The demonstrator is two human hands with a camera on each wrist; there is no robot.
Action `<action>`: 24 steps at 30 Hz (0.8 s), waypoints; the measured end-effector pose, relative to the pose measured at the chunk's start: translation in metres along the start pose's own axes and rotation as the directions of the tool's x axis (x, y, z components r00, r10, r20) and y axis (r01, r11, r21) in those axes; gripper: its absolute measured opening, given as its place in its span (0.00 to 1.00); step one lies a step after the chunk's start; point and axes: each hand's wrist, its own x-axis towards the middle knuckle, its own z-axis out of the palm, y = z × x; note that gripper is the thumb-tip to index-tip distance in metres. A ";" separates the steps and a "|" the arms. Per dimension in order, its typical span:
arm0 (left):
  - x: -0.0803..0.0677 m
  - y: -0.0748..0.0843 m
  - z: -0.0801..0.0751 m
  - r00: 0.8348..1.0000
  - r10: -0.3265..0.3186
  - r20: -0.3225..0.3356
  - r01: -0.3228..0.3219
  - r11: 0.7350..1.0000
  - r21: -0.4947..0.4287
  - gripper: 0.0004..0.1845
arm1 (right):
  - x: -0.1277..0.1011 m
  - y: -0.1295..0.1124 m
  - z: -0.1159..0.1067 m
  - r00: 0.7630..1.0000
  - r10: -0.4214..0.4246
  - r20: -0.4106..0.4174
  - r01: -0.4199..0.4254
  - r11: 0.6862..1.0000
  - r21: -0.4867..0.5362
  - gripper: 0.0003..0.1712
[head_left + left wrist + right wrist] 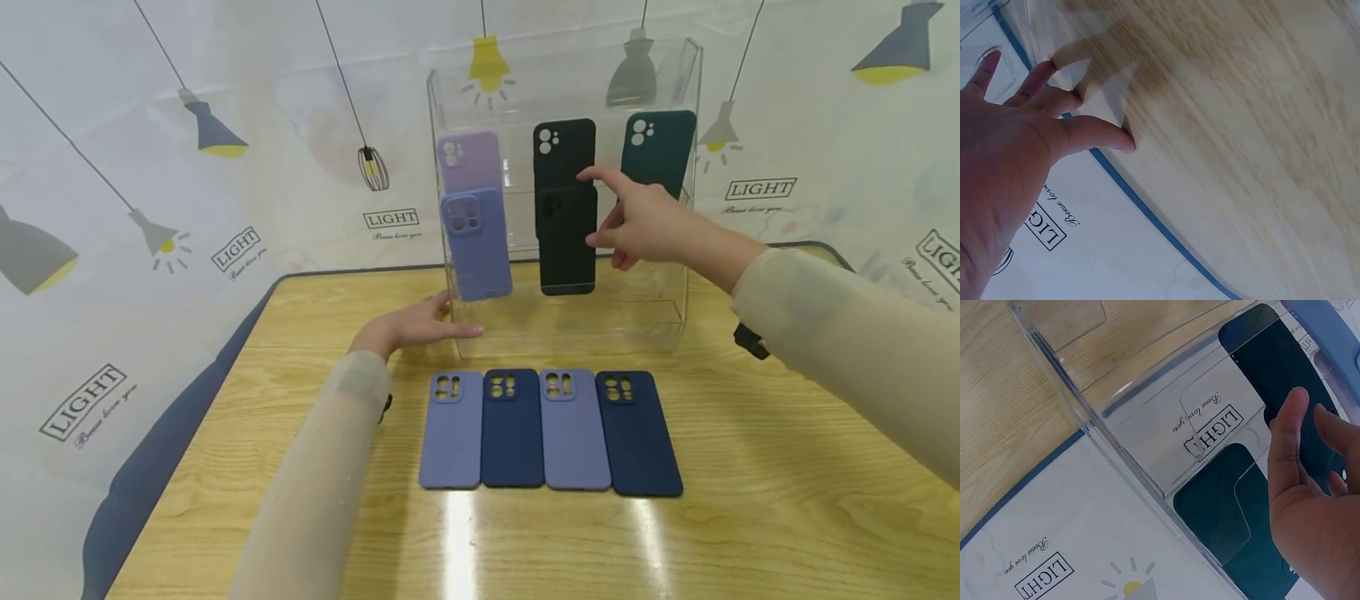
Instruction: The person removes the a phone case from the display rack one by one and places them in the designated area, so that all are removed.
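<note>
My left hand point(411, 325) holds the lower left side of a clear display stand point(682, 271), thumb across its front and fingers at the side. My right hand point(648, 221) is in front of the stand's middle column, fingers apart. Its index fingertip overlaps the upper black phone case point(564, 154); the thumb is at the right edge of the lower black phone case point(567, 254). To the left, a lilac phone case point(472, 162) stands above a periwinkle phone case point(480, 258). A dark green phone case point(1210, 500) stands at the right, partly hidden by my right hand in the head view.
On the wooden table point(787, 467), in front of the stand, lies a row of phone cases: periwinkle point(452, 442), navy point(512, 437), periwinkle point(576, 437) and navy point(641, 442). A lamp-printed cloth point(315, 208) rises behind the table.
</note>
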 end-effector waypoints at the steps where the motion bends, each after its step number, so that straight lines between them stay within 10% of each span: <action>1: 0.000 0.000 0.000 1.000 0.002 0.000 -0.002 1.000 0.001 0.71 | 0.000 0.000 0.001 1.000 0.004 0.003 -0.004 1.000 0.004 0.54; 24: 0.000 0.000 0.001 1.000 0.001 -0.009 -0.001 1.000 0.001 0.70 | 0.002 0.018 0.043 0.989 -0.036 -0.142 0.025 0.996 -0.080 0.57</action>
